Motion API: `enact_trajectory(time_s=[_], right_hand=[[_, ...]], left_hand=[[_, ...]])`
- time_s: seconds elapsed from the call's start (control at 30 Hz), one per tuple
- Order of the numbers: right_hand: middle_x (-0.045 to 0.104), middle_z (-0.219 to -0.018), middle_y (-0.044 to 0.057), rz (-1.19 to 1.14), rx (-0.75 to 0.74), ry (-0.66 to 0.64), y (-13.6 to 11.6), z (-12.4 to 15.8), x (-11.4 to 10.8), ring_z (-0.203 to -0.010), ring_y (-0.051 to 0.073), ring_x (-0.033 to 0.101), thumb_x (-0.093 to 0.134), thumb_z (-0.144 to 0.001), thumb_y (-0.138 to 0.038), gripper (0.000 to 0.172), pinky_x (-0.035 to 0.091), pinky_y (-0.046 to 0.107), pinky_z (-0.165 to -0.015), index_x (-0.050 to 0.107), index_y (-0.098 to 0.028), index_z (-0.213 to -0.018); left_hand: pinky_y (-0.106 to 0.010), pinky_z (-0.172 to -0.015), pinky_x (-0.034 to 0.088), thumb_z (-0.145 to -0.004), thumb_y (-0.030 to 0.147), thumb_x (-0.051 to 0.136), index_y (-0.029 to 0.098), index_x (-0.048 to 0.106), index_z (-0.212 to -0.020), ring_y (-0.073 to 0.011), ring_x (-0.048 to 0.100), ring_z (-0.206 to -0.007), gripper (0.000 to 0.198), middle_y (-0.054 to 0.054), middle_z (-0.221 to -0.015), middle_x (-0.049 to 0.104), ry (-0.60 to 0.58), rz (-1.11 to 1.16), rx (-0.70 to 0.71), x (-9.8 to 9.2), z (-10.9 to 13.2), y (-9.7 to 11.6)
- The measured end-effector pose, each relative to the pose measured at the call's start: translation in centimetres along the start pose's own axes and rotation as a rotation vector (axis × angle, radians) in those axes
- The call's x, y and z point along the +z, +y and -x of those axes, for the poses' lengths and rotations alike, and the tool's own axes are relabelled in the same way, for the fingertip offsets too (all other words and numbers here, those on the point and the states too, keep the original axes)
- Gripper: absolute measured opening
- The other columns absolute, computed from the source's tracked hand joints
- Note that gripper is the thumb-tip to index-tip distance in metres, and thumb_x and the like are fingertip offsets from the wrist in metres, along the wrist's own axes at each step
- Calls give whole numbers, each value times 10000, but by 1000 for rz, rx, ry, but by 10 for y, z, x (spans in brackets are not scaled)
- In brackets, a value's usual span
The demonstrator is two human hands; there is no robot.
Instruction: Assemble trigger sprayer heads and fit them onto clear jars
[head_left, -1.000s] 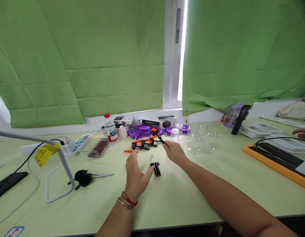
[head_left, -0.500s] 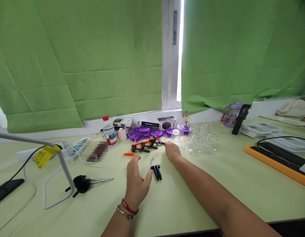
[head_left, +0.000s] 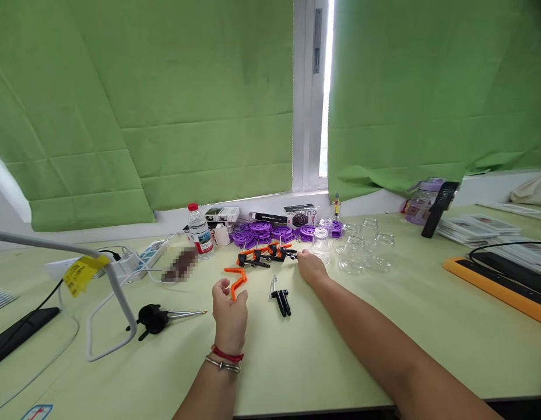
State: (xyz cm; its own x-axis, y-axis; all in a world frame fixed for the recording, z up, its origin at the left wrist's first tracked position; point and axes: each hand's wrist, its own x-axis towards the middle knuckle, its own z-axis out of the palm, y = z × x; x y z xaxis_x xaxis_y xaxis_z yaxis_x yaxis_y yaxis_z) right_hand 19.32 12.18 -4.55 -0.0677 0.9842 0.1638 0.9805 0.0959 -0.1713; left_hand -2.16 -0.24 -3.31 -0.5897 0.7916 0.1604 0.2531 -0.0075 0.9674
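Note:
My left hand (head_left: pixel 229 312) is over the middle of the table, thumb and curled fingers apart. Just beyond its fingertips lie bent orange plastic pieces (head_left: pixel 239 282); whether the hand touches them I cannot tell. My right hand (head_left: pixel 313 267) reaches further back, its fingers closed on the end of a black-and-orange clamp (head_left: pixel 288 252). Beside that clamp, more black-and-orange clamps (head_left: pixel 253 261) lie in a row. Between my hands are black plastic handles (head_left: pixel 282 303) and thin metal rods (head_left: pixel 273 286).
Upturned clear glasses (head_left: pixel 352 256) stand right of my right hand. Purple discs (head_left: pixel 260 228) and boxes (head_left: pixel 300 216) line the back. Left are a water bottle (head_left: pixel 201 232), a black holder with thin tools (head_left: pixel 153 319) and a grey metal stand (head_left: pixel 115 291). An orange-black paper cutter (head_left: pixel 493 291) is right.
My left hand has moved left and slightly back, away from the black handles toward the orange pieces, which now show more fully. My right hand stays at the clamp. The view has shifted slightly.

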Motion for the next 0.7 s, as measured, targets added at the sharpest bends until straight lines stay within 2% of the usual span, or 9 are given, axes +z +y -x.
enact_trajectory(time_s=[0.1, 0.27, 0.37, 0.47, 0.53, 0.6, 0.7], right_hand=[[599, -947, 123, -16, -8, 15, 1, 3, 0, -785, 183, 636, 389, -874, -24, 249, 398, 251, -625, 609, -106, -957], [594, -1055, 141, -65, -53, 51, -7, 16, -6, -844, 200, 634, 379, -909, -71, 259, 404, 267, -666, 572, -116, -1076], [593, -1116, 140, -109, -107, 50, -10, 31, -11, -892, 200, 629, 402, -922, -119, 264, 412, 266, -705, 564, -131, -1130], [587, -1182, 127, -160, -167, 31, -7, 47, -15, -983, 201, 610, 417, -920, -148, 293, 418, 259, -765, 571, -149, -1169], [579, -1221, 116, -194, -195, 14, -2, 56, -16, -1040, 205, 591, 430, -912, -162, 310, 420, 258, -805, 579, -158, -1183], [578, -1238, 112, -229, -206, -3, 3, 61, -16, -1079, 208, 576, 450, -899, -170, 319, 421, 263, -845, 590, -156, -1185], [588, -1236, 112, -282, -203, -11, 6, 62, -14, -1109, 210, 562, 455, -891, -166, 331, 411, 276, -899, 604, -148, -1187]], left_hand=[[-368, -854, 449, -699, 248, 642, 251, 461, -1098, -231, 501, -1123, 439, -60, -1162, 523, 3, -30, 32, 1, 0, -4], [-414, -849, 448, -733, 280, 608, 236, 492, -1098, -240, 571, -1009, 386, -80, -1121, 566, 32, -162, 254, -3, 1, -6], [-437, -878, 434, -758, 293, 563, 219, 538, -1061, -251, 583, -989, 312, -86, -1091, 595, -12, -405, 421, -20, -6, 9], [-466, -979, 355, -752, 276, 551, 175, 588, -1027, -311, 484, -1171, 294, -138, -1221, 565, -157, -850, 612, -52, -24, 26], [-466, -940, 368, -772, 252, 511, 139, 613, -967, -342, 491, -1130, 248, -173, -1147, 593, -190, -1133, 568, -78, -39, 29], [-466, -857, 398, -792, 238, 466, 114, 614, -942, -363, 528, -1038, 244, -195, -1059, 615, -173, -1325, 420, -101, -52, 23], [-471, -816, 408, -806, 178, 412, 103, 596, -976, -367, 531, -1024, 261, -203, -1036, 614, -159, -1416, 308, -122, -61, 4]])
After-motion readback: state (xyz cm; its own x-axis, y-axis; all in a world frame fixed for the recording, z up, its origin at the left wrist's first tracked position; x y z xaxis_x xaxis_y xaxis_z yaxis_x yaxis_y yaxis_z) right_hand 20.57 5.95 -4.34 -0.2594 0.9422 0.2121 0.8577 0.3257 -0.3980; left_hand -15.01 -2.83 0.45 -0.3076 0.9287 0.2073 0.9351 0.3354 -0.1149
